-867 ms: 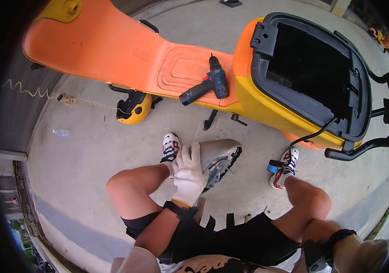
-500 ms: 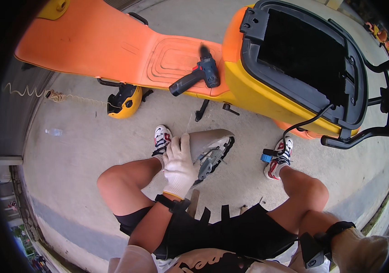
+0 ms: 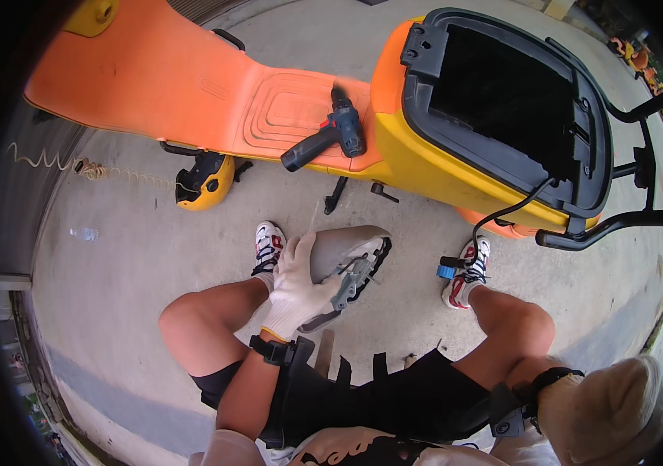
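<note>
My left hand (image 3: 294, 283), in a white knit glove, grips a grey saddle (image 3: 333, 250). Its fingers spread over the smooth grey cover, while the thumb lies by the metal bracket (image 3: 355, 279) on the saddle's underside. The saddle is tilted between my feet, its dark-edged underside facing right. Close to the camera at the lower right is my right hand (image 3: 607, 412), also gloved and away from the saddle. Its fingers look curled in; whatever they hold, if anything, is hidden.
An orange and yellow two-wheeler (image 3: 440, 167) with a black-rimmed box stands ahead. On its footboard lies a cordless drill (image 3: 335, 132). A yellow helmet (image 3: 209, 186) hangs by a coiled cord. A black cable ends in a blue connector (image 3: 446, 272) by my right shoe. A plastic bottle (image 3: 85, 233) lies left.
My left thumb has come into sight beside the metal bracket, and the hand has turned on the saddle. My right hand has risen and turned at the lower right. The whole view has shifted slightly.
</note>
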`<act>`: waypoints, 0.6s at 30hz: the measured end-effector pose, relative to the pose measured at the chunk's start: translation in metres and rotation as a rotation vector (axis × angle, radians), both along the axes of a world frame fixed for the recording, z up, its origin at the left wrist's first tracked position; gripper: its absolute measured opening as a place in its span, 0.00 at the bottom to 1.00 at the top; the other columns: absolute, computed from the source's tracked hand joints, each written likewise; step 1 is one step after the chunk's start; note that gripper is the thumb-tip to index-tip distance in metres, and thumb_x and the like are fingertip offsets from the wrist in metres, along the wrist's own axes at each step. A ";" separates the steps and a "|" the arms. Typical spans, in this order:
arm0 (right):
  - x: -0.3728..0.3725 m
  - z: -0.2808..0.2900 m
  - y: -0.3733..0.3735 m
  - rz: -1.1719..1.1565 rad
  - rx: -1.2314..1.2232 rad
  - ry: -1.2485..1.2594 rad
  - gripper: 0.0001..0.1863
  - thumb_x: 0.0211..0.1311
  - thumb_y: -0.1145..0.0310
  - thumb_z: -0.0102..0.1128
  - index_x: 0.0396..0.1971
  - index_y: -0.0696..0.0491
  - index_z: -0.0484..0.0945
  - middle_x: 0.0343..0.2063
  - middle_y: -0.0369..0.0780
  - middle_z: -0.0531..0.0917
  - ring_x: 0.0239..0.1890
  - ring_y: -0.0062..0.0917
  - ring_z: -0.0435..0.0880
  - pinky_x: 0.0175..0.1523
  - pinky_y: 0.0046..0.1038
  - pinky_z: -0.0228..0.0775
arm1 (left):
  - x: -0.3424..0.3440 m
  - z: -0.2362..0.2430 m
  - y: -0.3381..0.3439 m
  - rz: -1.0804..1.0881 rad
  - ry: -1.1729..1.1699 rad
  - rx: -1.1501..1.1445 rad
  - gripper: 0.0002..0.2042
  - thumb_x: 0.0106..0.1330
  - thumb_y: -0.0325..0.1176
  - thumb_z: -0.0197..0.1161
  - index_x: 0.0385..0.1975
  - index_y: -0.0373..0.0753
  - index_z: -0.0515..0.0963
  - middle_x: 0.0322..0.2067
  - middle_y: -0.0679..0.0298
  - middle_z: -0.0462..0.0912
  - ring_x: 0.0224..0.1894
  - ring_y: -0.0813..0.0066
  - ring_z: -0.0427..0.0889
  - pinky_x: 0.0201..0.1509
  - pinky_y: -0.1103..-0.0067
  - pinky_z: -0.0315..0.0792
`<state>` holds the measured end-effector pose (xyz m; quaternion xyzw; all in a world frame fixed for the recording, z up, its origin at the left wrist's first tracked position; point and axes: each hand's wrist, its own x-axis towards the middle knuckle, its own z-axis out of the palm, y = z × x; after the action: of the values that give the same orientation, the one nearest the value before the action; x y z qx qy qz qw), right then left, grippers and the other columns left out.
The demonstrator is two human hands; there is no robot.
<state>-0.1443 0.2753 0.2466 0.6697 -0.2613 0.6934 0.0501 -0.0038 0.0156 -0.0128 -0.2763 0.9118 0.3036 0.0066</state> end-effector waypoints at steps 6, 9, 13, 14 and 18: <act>0.045 -0.078 -0.085 -0.209 0.683 -1.265 0.10 0.72 0.70 0.59 0.47 0.60 0.80 0.31 0.36 0.84 0.27 0.12 0.80 0.30 0.15 0.73 | 0.012 0.004 -0.023 0.039 0.020 0.159 0.40 0.58 0.42 0.68 0.71 0.37 0.63 0.67 0.48 0.70 0.67 0.56 0.73 0.70 0.71 0.66; 0.044 -0.162 -0.107 -0.244 1.087 -1.511 0.15 0.69 0.58 0.61 0.45 0.54 0.81 0.24 0.31 0.81 0.18 0.11 0.72 0.19 0.17 0.60 | 0.008 -0.013 -0.025 0.064 0.018 0.263 0.38 0.61 0.42 0.67 0.72 0.38 0.64 0.67 0.50 0.72 0.66 0.61 0.73 0.69 0.73 0.66; 0.055 -0.263 -0.114 -0.457 1.193 -1.662 0.17 0.64 0.59 0.64 0.46 0.54 0.80 0.24 0.31 0.80 0.19 0.13 0.74 0.21 0.18 0.63 | 0.010 -0.012 -0.024 0.075 0.048 0.238 0.36 0.62 0.42 0.67 0.71 0.38 0.65 0.66 0.50 0.73 0.65 0.61 0.75 0.68 0.74 0.67; 0.055 -0.278 -0.113 -0.472 1.230 -1.732 0.21 0.63 0.61 0.64 0.50 0.59 0.78 0.26 0.34 0.81 0.22 0.17 0.77 0.24 0.21 0.68 | 0.012 -0.012 -0.025 0.086 0.067 0.230 0.36 0.62 0.42 0.66 0.71 0.38 0.66 0.65 0.50 0.73 0.64 0.62 0.75 0.68 0.75 0.67; 0.047 -0.325 -0.103 -0.410 1.252 -1.730 0.29 0.61 0.64 0.64 0.59 0.64 0.73 0.31 0.38 0.82 0.26 0.20 0.80 0.28 0.25 0.73 | 0.013 -0.007 -0.021 0.087 0.046 0.297 0.36 0.62 0.41 0.66 0.71 0.36 0.65 0.65 0.47 0.73 0.65 0.61 0.74 0.69 0.75 0.65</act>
<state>-0.0973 0.1723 -0.0787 -0.1953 -0.6218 0.6526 -0.3865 0.0091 -0.0053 -0.0195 -0.3047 0.8441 0.4411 0.0134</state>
